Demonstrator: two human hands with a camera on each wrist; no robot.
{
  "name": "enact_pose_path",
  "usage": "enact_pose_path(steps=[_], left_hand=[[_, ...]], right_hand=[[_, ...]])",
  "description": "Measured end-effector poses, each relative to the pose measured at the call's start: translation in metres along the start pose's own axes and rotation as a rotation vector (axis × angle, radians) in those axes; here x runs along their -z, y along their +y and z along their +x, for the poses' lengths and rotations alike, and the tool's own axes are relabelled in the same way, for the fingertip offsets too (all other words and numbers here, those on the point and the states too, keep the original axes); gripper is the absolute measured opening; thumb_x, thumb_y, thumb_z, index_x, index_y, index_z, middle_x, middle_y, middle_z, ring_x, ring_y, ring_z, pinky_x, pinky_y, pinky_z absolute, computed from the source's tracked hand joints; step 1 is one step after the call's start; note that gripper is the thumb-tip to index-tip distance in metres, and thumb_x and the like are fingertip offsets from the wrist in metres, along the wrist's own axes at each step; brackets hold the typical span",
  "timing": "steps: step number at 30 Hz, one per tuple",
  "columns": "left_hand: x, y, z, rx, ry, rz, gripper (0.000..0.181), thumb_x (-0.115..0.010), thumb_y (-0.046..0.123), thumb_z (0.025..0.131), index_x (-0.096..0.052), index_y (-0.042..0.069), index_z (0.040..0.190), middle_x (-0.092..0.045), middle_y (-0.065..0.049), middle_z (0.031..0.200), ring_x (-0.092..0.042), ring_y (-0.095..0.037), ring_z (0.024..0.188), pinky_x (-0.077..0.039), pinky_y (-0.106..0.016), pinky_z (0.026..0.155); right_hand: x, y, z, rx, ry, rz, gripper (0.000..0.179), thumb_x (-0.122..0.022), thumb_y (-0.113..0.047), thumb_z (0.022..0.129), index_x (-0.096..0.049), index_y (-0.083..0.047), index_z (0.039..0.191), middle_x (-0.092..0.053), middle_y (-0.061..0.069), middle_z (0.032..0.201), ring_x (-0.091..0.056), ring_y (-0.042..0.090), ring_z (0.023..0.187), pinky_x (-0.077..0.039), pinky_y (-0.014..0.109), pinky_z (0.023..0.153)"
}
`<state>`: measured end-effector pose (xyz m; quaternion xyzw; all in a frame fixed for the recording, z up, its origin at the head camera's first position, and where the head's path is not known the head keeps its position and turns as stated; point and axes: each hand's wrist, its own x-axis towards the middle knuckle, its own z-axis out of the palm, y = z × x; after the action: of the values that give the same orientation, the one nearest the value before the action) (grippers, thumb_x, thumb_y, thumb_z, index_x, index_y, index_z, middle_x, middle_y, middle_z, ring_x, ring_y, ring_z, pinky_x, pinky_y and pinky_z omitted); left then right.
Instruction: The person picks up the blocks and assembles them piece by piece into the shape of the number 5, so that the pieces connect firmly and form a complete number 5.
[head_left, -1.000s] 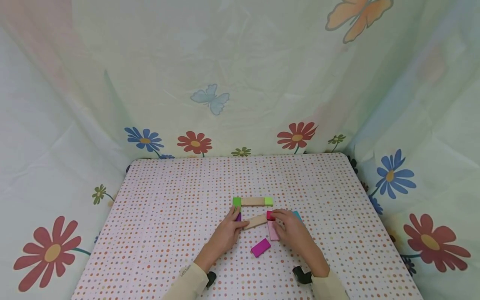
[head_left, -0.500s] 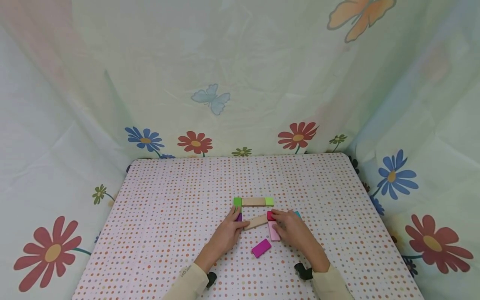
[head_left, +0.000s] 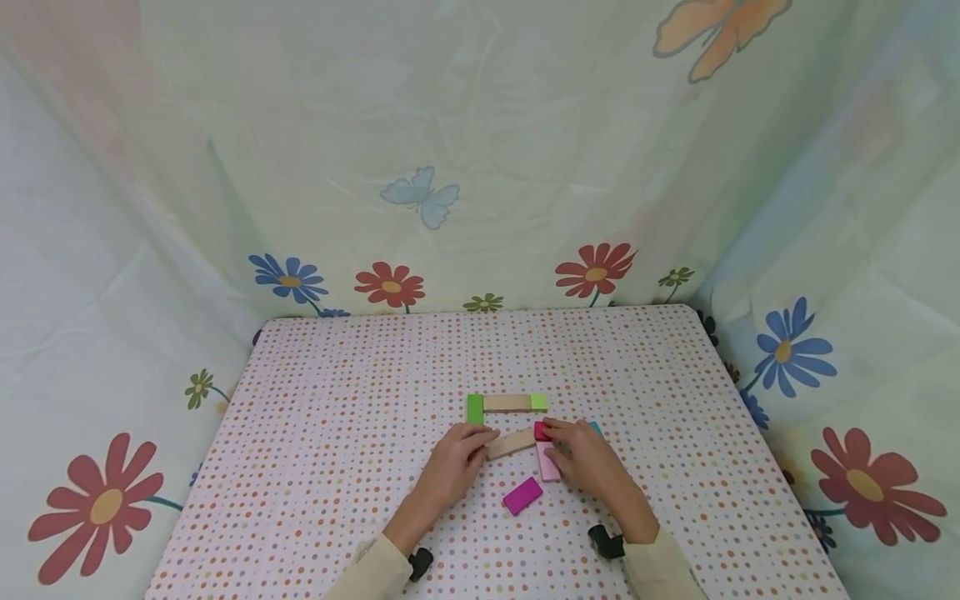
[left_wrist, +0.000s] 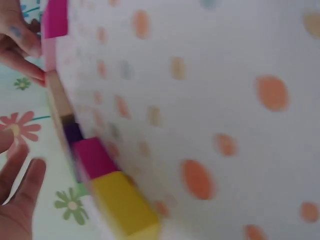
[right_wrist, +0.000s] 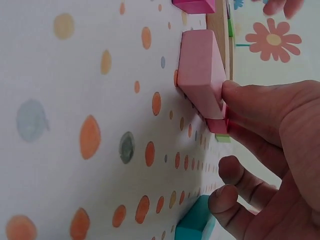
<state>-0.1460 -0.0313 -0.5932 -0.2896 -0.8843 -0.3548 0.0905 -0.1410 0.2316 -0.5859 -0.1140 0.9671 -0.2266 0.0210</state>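
Observation:
In the head view my left hand (head_left: 452, 458) hovers above the left end of the block layout. The left wrist view shows its fingers (left_wrist: 30, 185) loosely spread, apart from a purple block (left_wrist: 72, 132), a magenta block (left_wrist: 97, 157) and a yellow block (left_wrist: 127, 205) lying in a row. My right hand (head_left: 588, 457) holds the small red block (head_left: 541, 431) between index finger and thumb, the thumb touching the pink block (right_wrist: 202, 70) beside it. A plain wooden block (head_left: 512, 443) slants from the red block toward my left hand, which hides the row's near part.
Behind, another plain wooden block (head_left: 507, 403) lies between a green block (head_left: 475, 408) and a lime block (head_left: 538, 403). A loose magenta block (head_left: 522, 496) sits nearer. The teal block (right_wrist: 195, 220) is partly under my right hand. A dotted cloth (head_left: 337, 450) covers the table.
My left hand has come off the green and purple blocks and drawn back slightly, uncovering more of the green block. The right hand and the blocks have stayed put.

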Motion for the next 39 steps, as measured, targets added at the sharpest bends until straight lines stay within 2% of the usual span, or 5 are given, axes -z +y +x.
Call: enact_pose_path(steps=[5, 10, 15, 24, 39], left_hand=[[0.002, 0.020, -0.001, 0.020, -0.106, -0.035, 0.021, -0.073, 0.007, 0.099, -0.080, 0.007, 0.119, -0.076, -0.004, 0.117, -0.067, -0.015, 0.101, -0.058, -0.018, 0.079], [-0.008, 0.032, -0.004, 0.067, -0.303, -0.017, 0.027, -0.073, 0.017, 0.101, -0.078, 0.009, 0.126, -0.074, -0.003, 0.125, -0.066, -0.014, 0.110, -0.059, -0.021, 0.089], [-0.017, 0.038, -0.011, 0.130, -0.392, 0.009, 0.038, -0.079, 0.027, 0.097, -0.075, 0.009, 0.130, -0.070, -0.003, 0.131, -0.065, -0.016, 0.119, -0.058, -0.028, 0.100], [-0.028, 0.040, -0.017, 0.179, -0.414, 0.021, 0.045, -0.083, 0.031, 0.092, -0.075, 0.008, 0.130, -0.068, 0.000, 0.109, -0.055, -0.001, 0.090, -0.049, -0.016, 0.076], [-0.035, 0.049, -0.022, 0.126, -0.306, 0.176, 0.035, -0.086, 0.036, 0.086, -0.083, 0.011, 0.111, -0.070, 0.001, 0.096, -0.060, -0.009, 0.087, -0.052, -0.019, 0.073]], right_hand=[[0.000, -0.001, 0.000, -0.009, -0.001, -0.010, 0.041, -0.076, -0.016, 0.098, -0.071, -0.004, 0.136, -0.065, 0.011, 0.150, -0.063, 0.040, 0.133, -0.049, 0.060, 0.115], [0.000, -0.003, -0.001, -0.014, -0.008, -0.011, 0.041, -0.076, -0.017, 0.098, -0.070, -0.004, 0.137, -0.064, 0.011, 0.152, -0.063, 0.039, 0.133, -0.052, 0.059, 0.111], [0.001, -0.005, -0.003, -0.005, 0.001, -0.003, 0.042, -0.076, -0.016, 0.098, -0.070, -0.004, 0.138, -0.064, 0.012, 0.152, -0.062, 0.041, 0.134, -0.050, 0.060, 0.113], [0.002, -0.004, -0.004, 0.000, 0.004, -0.003, 0.040, -0.075, -0.015, 0.099, -0.071, -0.002, 0.137, -0.064, 0.011, 0.151, -0.062, 0.041, 0.135, -0.051, 0.059, 0.113], [-0.001, -0.001, -0.003, 0.009, 0.023, 0.001, 0.042, -0.076, -0.015, 0.097, -0.070, -0.001, 0.136, -0.065, 0.013, 0.151, -0.062, 0.041, 0.135, -0.045, 0.062, 0.118]])
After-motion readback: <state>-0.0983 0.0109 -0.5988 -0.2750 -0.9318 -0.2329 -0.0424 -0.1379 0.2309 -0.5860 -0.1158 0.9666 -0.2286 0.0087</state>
